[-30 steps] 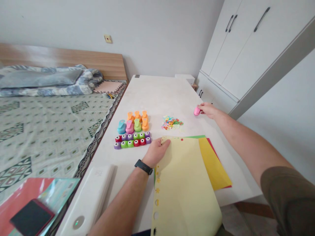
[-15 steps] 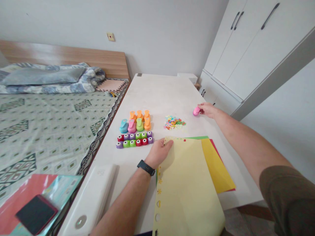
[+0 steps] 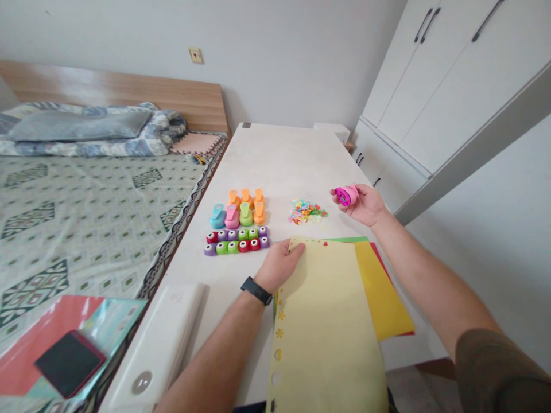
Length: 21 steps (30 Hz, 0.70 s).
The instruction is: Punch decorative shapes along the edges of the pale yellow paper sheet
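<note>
Pink craft punch point(image 3: 346, 195), underside up, cupped in the half-closed right hand point(image 3: 360, 205) above the white counter point(image 3: 284, 155). Left hand point(image 3: 279, 265), flat and open, rests on a pale yellow punched paper sheet point(image 3: 327, 332), near rows of craft punches point(image 3: 236, 221) and paper cut-outs point(image 3: 306, 212).

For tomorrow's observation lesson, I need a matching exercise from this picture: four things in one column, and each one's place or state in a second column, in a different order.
Things:
1. pink craft punch
2. black wristband
3. punched paper shapes
4. pale yellow paper sheet

Places or states:
A. Around the left wrist
B. In a loose heap on the white table
C. Held in the right hand
D. Under the left hand, over a deeper yellow sheet

Right pairs: 1-C, 2-A, 3-B, 4-D
</note>
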Each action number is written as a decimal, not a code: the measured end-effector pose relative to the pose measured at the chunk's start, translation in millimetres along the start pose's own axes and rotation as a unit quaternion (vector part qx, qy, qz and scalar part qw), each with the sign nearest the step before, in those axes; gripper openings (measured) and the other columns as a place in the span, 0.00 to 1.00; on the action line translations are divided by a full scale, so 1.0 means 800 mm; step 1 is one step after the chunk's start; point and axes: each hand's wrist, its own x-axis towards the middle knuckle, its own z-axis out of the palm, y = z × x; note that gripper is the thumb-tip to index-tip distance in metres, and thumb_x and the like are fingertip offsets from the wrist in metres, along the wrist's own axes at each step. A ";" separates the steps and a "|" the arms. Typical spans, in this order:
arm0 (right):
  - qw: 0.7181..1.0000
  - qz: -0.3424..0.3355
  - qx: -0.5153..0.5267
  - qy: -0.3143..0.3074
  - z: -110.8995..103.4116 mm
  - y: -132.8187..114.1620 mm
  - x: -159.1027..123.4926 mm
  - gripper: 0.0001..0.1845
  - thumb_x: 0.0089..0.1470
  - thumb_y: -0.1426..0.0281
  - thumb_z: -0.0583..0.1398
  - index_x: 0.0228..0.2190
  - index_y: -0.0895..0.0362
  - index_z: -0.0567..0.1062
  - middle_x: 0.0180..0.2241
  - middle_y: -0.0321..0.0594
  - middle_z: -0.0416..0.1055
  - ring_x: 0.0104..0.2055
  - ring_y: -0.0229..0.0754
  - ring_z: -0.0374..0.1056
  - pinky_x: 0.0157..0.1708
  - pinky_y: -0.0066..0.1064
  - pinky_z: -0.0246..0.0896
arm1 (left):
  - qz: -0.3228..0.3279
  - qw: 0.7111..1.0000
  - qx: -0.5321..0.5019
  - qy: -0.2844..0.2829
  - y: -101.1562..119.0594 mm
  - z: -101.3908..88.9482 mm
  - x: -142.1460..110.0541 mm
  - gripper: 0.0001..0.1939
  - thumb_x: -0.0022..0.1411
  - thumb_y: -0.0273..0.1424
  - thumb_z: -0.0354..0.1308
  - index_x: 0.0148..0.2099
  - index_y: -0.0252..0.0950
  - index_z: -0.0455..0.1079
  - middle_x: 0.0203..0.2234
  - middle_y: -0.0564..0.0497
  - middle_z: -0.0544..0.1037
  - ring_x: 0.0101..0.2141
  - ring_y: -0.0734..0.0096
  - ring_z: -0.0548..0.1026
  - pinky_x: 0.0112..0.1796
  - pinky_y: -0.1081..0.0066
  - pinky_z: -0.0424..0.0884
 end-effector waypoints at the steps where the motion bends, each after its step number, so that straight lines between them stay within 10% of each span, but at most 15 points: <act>1: 1.000 0.008 0.011 -0.005 0.005 0.003 -0.002 0.16 0.54 0.61 0.57 0.38 0.59 0.75 0.45 0.53 0.76 0.42 0.50 0.70 0.25 0.33 0.65 | 0.002 1.000 0.003 0.000 0.000 0.000 0.000 0.14 0.57 0.42 0.64 0.34 0.35 0.74 0.26 0.48 0.81 0.28 0.61 0.79 0.25 0.71 0.70; 12: 1.000 0.025 -0.003 -0.003 0.017 0.016 -0.004 0.17 0.55 0.58 0.56 0.35 0.59 0.74 0.42 0.55 0.77 0.36 0.48 0.70 0.16 0.30 0.54 | 0.011 1.000 0.018 0.013 -0.001 -0.001 0.001 0.15 0.55 0.42 0.64 0.33 0.35 0.74 0.23 0.49 0.79 0.28 0.61 0.79 0.24 0.72 0.70; 21: 0.961 -0.023 -0.222 0.165 -0.019 0.028 0.020 0.18 0.58 0.52 0.61 0.32 0.54 0.68 0.33 0.46 0.78 0.32 0.43 0.71 0.23 0.30 0.63 | 0.012 0.998 0.021 -0.061 0.000 0.001 -0.005 0.17 0.59 0.43 0.63 0.41 0.34 0.78 0.34 0.45 0.84 0.30 0.62 0.81 0.27 0.70 0.74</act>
